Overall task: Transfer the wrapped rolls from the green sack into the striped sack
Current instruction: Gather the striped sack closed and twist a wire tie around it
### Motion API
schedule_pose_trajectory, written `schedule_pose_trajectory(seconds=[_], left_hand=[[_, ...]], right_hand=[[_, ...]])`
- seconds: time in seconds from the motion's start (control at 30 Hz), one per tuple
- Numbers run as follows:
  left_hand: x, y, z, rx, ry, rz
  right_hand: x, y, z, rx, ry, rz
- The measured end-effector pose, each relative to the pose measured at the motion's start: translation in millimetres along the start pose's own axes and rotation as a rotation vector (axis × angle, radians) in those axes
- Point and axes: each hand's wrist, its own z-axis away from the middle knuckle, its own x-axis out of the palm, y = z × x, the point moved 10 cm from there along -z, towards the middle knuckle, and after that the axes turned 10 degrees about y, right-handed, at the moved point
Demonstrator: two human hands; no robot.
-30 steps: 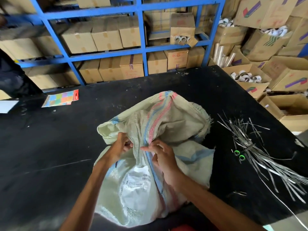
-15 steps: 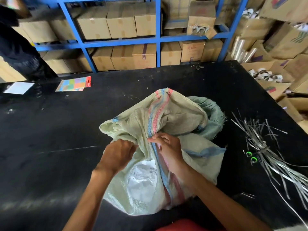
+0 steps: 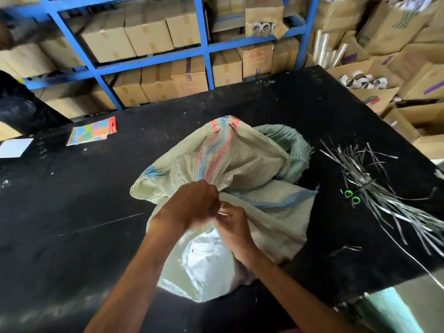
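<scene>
We see the striped sack [image 3: 240, 164] crumpled mid-table [image 3: 72, 212], the green sack [image 3: 292, 143] peeking out behind it. Our left hand [image 3: 192, 205] bunches the striped sack's gathered cloth; our right hand [image 3: 234, 227], touching the left, pinches the same fold.

A black counter [image 3: 72, 212], a heap of silvery strips [image 3: 374, 188] at its right, two green rings [image 3: 352, 197] beside them, a colourful card packet [image 3: 92, 131] far left, cardboard boxes [image 3: 149, 34] stacked on blue shelving [image 3: 204, 51] behind
</scene>
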Motion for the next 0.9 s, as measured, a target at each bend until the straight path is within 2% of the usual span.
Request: schedule_pose_trajectory(seconds=[0.17,0.33,0.4,0.53,0.7,0.9], left_hand=[[-15.3,25.6,-16.3,0.150,-0.071,0.030],[-16.4,37.0,-28.3,0.263,-0.032,0.112],[-13.5,39.3,-30.1,0.308,0.006,0.267],[-23.5,34.0,-30.4,0.370,0.216,0.685],[8.7,6.0,-47.2,0.296,0.247,0.839],[32.1,-6.3,-50.2,0.111,0.366,0.822]], right_hand=[[-3.4,-11.6,31.4,-0.099,0.108,-0.074],[-12.5,-8.7,49.9,0.010,0.330,-0.123],[-17.4,-7.9,52.7,0.066,0.373,-0.141],[-31.4,-3.4,53.9,0.161,0.436,-0.189],[-48.6,-3.6,39.9,0.277,0.475,-0.278],[-65.8,-5.5,29.4,0.496,0.476,-0.457]])
